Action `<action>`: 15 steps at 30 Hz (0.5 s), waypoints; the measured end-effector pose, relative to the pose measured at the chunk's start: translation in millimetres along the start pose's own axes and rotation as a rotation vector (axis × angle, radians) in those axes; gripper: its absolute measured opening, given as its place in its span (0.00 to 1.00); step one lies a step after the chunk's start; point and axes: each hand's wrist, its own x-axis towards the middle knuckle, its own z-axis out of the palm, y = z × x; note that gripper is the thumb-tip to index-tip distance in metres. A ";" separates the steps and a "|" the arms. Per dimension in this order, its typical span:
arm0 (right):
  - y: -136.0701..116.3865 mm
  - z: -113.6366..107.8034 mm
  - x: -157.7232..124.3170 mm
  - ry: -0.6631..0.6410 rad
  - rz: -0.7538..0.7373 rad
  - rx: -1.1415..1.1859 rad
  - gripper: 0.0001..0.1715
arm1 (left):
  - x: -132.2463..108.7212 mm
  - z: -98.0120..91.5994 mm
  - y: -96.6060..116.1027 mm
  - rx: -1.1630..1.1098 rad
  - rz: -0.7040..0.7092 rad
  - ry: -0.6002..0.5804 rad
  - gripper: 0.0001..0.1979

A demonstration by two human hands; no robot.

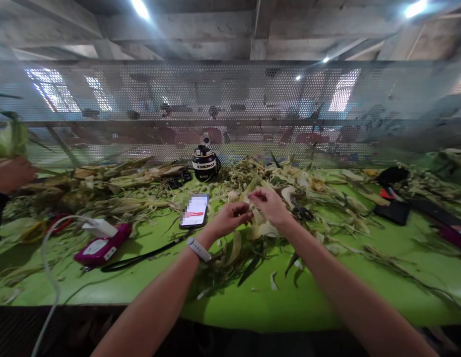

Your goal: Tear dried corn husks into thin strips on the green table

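Over a pile of pale corn husks (265,230) on the green table, my two hands work close together. My right hand (269,203) is closed in a pinch at the top of a pale corn husk (258,216). Just left of it, my left hand (232,218) has its fingers curled toward the same husk, a grey band on the wrist. Whatever sits between the left fingertips is too small to make out. Loose leaves and scraps (233,250) lie beneath both hands. Dark scissor-like handles (302,213) rest right of my right hand.
A phone (195,210), a magenta power bank (103,245) with a white plug and cable, and a black strap (148,255) lie to the left. A black jug (205,163) stands behind, before a perforated metal screen (230,106). Another person's hand (14,173) holds green husks far left.
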 end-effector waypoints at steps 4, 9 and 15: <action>4.0 0.9 1.4 0.091 0.040 0.089 0.18 | -4.8 6.2 12.3 -0.071 -0.094 -0.147 0.16; 2.3 -1.8 1.8 0.100 0.147 0.269 0.24 | -6.6 11.8 16.4 -0.149 -0.160 -0.172 0.17; -3.6 -1.2 -3.8 -0.174 0.313 0.303 0.22 | -3.7 6.3 10.0 -0.205 -0.168 -0.034 0.19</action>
